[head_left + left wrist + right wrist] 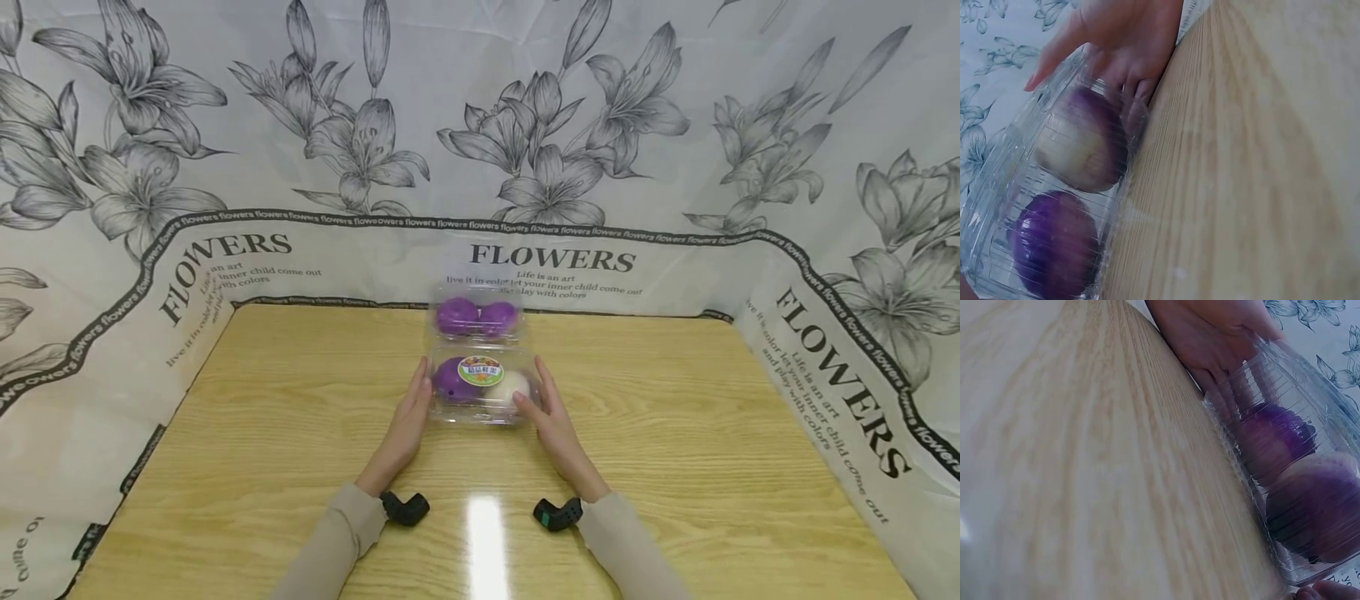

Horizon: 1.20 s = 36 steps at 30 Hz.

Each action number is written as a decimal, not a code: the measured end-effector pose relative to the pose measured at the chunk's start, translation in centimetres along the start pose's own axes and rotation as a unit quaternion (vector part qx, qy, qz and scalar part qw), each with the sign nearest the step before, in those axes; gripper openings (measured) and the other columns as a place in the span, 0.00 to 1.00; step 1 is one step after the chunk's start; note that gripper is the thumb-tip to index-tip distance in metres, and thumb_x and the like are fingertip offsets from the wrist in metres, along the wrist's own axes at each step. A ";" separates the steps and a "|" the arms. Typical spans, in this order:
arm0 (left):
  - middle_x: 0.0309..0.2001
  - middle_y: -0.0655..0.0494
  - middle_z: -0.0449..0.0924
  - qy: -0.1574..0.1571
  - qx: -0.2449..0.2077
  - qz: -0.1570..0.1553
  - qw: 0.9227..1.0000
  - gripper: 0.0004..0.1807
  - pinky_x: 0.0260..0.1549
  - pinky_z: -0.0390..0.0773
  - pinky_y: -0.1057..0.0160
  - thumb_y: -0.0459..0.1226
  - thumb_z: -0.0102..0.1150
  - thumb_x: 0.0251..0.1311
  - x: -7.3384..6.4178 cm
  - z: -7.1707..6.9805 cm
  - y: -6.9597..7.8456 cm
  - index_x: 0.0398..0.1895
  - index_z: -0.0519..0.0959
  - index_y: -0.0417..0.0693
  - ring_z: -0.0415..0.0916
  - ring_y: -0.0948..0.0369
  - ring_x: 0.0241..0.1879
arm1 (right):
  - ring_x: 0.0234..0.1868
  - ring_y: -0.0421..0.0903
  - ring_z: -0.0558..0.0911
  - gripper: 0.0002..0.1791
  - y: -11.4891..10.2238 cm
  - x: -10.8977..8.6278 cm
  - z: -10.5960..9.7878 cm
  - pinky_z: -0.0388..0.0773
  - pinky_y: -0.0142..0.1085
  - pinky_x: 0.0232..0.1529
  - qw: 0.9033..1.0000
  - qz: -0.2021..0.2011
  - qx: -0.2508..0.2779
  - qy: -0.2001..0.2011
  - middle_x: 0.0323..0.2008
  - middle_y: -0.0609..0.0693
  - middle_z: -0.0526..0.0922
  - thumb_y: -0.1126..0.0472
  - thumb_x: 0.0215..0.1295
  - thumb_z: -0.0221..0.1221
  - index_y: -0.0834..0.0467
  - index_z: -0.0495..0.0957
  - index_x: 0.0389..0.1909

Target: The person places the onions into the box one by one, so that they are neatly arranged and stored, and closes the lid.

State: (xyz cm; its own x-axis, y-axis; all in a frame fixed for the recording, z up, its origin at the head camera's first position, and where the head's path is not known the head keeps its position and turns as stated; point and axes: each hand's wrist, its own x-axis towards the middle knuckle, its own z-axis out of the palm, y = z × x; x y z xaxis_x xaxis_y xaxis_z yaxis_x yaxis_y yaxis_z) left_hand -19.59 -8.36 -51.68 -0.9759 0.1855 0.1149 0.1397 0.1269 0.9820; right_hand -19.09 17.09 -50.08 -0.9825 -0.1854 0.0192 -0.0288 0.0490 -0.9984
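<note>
A clear plastic box [450, 412] stands on the table between my two hands. Inside it I see a round purple piece of produce [452, 383] and a pale one [507, 388]; in the left wrist view the pale piece [1082, 150] is partly purple. A colourful oval label [481, 372] is on the lid. My left hand [408, 417] rests along the box's left side, its fingers fairly straight. My right hand [553, 421] grips the right side, thumb over the lid. Each wrist view shows mainly the opposite hand.
Just behind the box, two more round purple pieces [477, 317] sit in clear plastic; whether that is a second box I cannot tell. A wood-grain table [675, 400] lies beneath, with a flower-printed cloth [551, 187] rising around its back and sides.
</note>
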 end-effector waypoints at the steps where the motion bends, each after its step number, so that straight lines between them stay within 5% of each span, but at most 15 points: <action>1: 0.79 0.54 0.39 0.004 0.005 0.003 1.000 0.34 0.75 0.39 0.55 0.52 0.24 0.80 0.0 0.0 -0.2 0.80 0.38 0.46 0.38 0.56 0.77 | 0.78 0.55 0.45 0.43 0.0 0.0 0.1 0.47 0.50 0.76 1.000 0.000 0.000 0.000 0.79 0.53 0.46 0.52 0.74 0.55 0.41 0.39 0.80; 9: 0.79 0.62 0.39 0.001 0.001 0.010 1.000 0.35 0.75 0.39 0.58 0.55 0.23 0.78 0.2 0.3 -0.5 0.80 0.38 0.50 0.38 0.63 0.77 | 0.78 0.55 0.47 0.43 -0.1 0.4 -0.2 0.49 0.49 0.75 1.000 0.006 -0.007 0.009 0.79 0.52 0.45 0.51 0.75 0.54 0.43 0.38 0.80; 26: 0.79 0.58 0.40 0.010 -0.019 -0.001 1.000 0.33 0.75 0.40 0.55 0.51 0.25 0.80 -1.2 0.6 -0.6 0.80 0.39 0.47 0.39 0.59 0.77 | 0.79 0.53 0.40 0.42 0.7 -0.5 0.1 0.41 0.51 0.76 1.000 0.014 -0.009 -0.011 0.80 0.52 0.38 0.48 0.78 0.48 0.45 0.31 0.80; 31: 0.79 0.51 0.40 0.014 -0.019 -0.010 1.000 0.34 0.75 0.41 0.51 0.52 0.26 0.80 -1.1 0.0 0.2 0.80 0.38 0.45 0.40 0.53 0.77 | 0.78 0.57 0.36 0.42 -0.7 -0.5 -0.3 0.34 0.52 0.76 0.999 0.038 0.005 -0.031 0.79 0.57 0.33 0.47 0.80 0.42 0.47 0.24 0.78; 36: 0.79 0.46 0.44 -0.004 0.003 -0.039 0.999 0.35 0.74 0.43 0.50 0.54 0.25 0.79 -1.0 -1.8 1.5 0.80 0.37 0.48 0.46 0.50 0.76 | 0.78 0.53 0.37 0.41 -3.1 -0.7 -2.9 0.34 0.52 0.76 0.999 0.035 -0.026 -0.032 0.80 0.50 0.32 0.43 0.80 0.38 0.48 0.24 0.78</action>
State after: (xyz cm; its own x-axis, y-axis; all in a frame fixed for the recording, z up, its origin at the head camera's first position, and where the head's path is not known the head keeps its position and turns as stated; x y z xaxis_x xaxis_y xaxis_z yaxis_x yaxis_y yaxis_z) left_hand -18.69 -10.06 -50.05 -0.9826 0.1821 0.0361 0.0634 0.1466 0.9872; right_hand -18.90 19.91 -46.84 -0.9688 -0.2416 -0.0558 0.0285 0.1152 -0.9929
